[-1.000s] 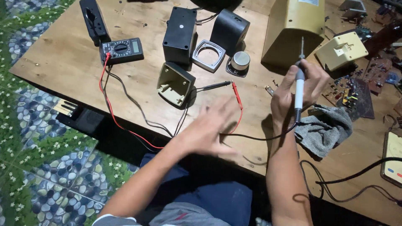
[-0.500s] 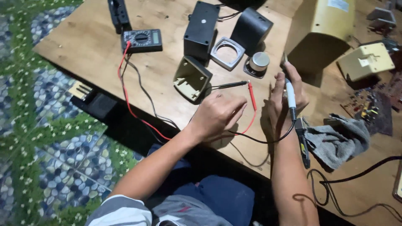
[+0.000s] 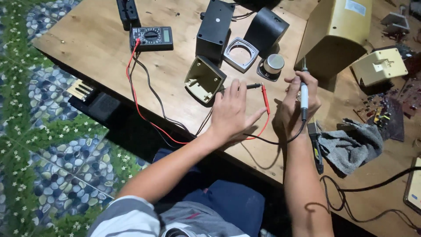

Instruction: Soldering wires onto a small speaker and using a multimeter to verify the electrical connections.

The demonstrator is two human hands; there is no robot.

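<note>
Gripping a soldering iron (image 3: pixel 304 94) upright, tip up, the right hand (image 3: pixel 298 103) is closed round its handle above the wooden table (image 3: pixel 96 44), and the iron's dark cord runs from the handle down past the wrist. The left hand (image 3: pixel 234 114) lies flat and open on the table, fingers spread, holding nothing; its fingertips reach the black probe (image 3: pixel 250 86) and its thumb points toward the red probe (image 3: pixel 265 98), which lies just beside it. Red and black leads trail from the probes over the table edge and back up to the multimeter (image 3: pixel 151 37) near the far side. Just beyond the left hand's fingers stands a beige housing (image 3: pixel 205 79), tilted with its open side showing. Behind it are a black box (image 3: pixel 215 28), a grey square frame (image 3: pixel 240 53), a second black casing (image 3: pixel 265 28) and a small round metal-topped part (image 3: pixel 272 65). A large yellow case (image 3: pixel 335 37) stands past the right hand, with a smaller beige cover (image 3: pixel 379 66) to its right. A grey rag (image 3: pixel 351 147) lies near the right wrist, with a dark-handled tool (image 3: pixel 315 145) at its edge.
</note>
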